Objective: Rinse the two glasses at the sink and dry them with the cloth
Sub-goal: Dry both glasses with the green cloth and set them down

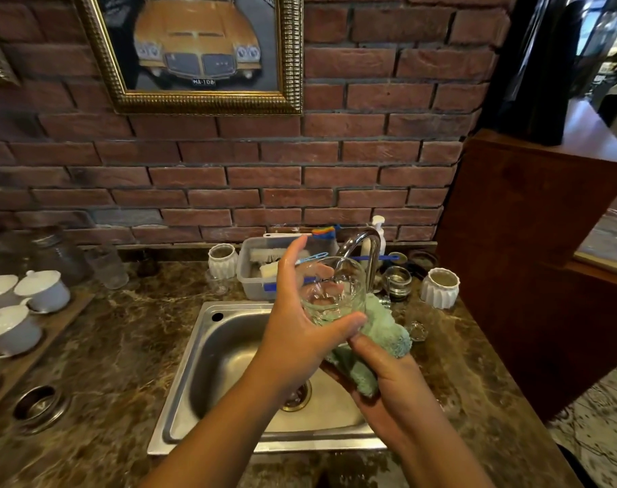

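Sink (212, 357) under everything: our left hand (300, 325) wraps the glass (337, 294) above it, right hand (391, 378) bunches the cloth (382, 332) against its base. Wet thin glass, probably slippery and breakable, so we'd grip the wall, not the rim.

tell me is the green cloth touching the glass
Touching. The head view shows the green cloth pressed against the lower side of the glass, held there by the right hand, while the left hand grips it.
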Tool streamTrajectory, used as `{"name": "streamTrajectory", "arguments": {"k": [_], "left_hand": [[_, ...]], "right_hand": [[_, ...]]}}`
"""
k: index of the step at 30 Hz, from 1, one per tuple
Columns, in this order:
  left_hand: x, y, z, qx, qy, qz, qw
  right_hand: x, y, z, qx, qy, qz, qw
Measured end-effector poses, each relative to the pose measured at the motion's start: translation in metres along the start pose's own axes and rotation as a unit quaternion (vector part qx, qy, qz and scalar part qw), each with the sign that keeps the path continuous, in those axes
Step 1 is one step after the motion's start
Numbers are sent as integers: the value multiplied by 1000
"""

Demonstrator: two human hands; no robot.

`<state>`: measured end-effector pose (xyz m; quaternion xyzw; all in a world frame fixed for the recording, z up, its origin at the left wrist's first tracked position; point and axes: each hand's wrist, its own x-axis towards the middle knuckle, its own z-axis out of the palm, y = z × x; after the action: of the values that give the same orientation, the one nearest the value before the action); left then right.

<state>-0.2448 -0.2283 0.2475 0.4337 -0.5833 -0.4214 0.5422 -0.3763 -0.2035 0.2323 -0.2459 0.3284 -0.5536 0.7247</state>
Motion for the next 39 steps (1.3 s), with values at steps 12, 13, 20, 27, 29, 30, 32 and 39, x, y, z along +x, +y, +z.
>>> {"name": "streamTrajectory", "arguments": {"k": [12, 13, 20, 27, 29, 30, 32, 39], "left_hand": [[-6, -25, -13, -49, -20, -75, 996], [-8, -24, -15, -58, -17, -76, 995], [-18, -31, -43, -97, 24, -78, 992], [-40, -33, -50, -148, -18, -160, 976], [-42, -33, -48, -163, -23, -160, 973], [-43, -33, -47, -173, -26, -156, 972], [-43, -33, -44, -202, -27, -153, 967], [-44, -24, -36, -317, 86, -221, 918]], "right_hand": [[0, 2, 2, 131, -7, 114, 985], [0, 2, 1, 126, 7, 119, 985], [-1, -12, -11, 87, 126, 126, 980], [-1, -25, -1, -2, 155, -12, 988], [-1, -29, 11, -63, 132, -62, 987], [-1, -28, 18, -111, 113, -86, 984], [-1, -22, 27, -243, 66, -129, 959], [2, -3, 33, -522, -87, -222, 819]]}}
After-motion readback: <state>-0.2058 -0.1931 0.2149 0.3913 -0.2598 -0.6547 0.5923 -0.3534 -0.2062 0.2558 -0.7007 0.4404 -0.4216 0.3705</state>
